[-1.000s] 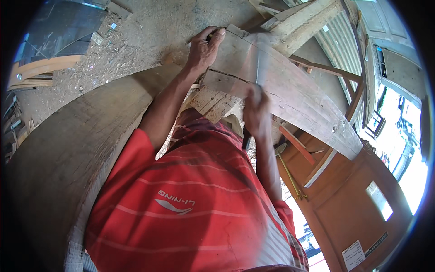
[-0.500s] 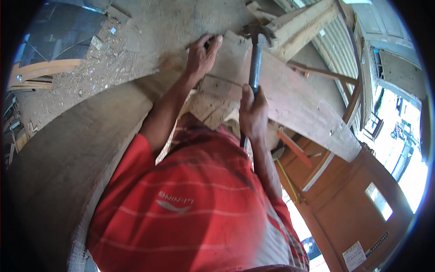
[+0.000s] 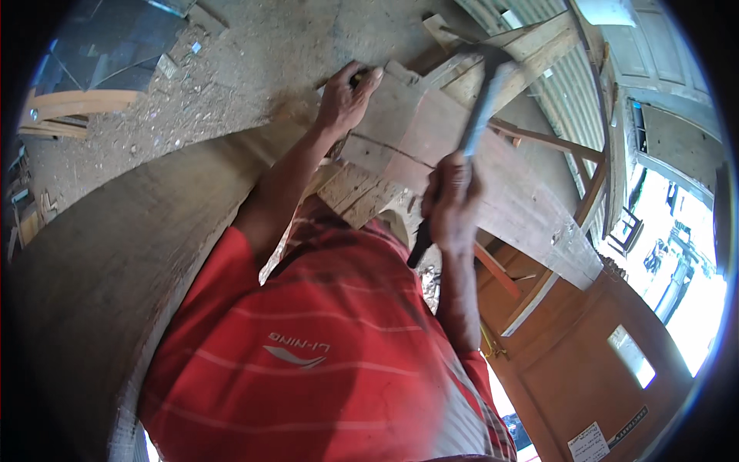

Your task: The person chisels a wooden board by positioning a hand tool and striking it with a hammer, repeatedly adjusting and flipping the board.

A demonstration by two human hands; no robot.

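Note:
My right hand (image 3: 456,204) is wrapped round the handle of a claw hammer (image 3: 480,112). The hammer is raised above a long pale plank (image 3: 508,192), its head blurred by motion and the dark butt of its grip sticking out below my fist. At the far left end of the plank, my left hand (image 3: 346,100) is closed, with a small dark piece showing between thumb and fingers. Most of that piece is hidden, so its kind does not show. A dark line runs across the plank just right of my left wrist.
A big curved wooden slab (image 3: 138,231) fills the left side. Wood chips and scraps litter the floor (image 3: 269,46). Squared timber (image 3: 531,58) and corrugated sheets (image 3: 539,115) lie at the far right. A brown panel (image 3: 570,339) with a cut-out stands at the near right.
The hammer and my right hand have swung to the right, the hammer now tilted that way. My left hand stays at the plank's end, still closed.

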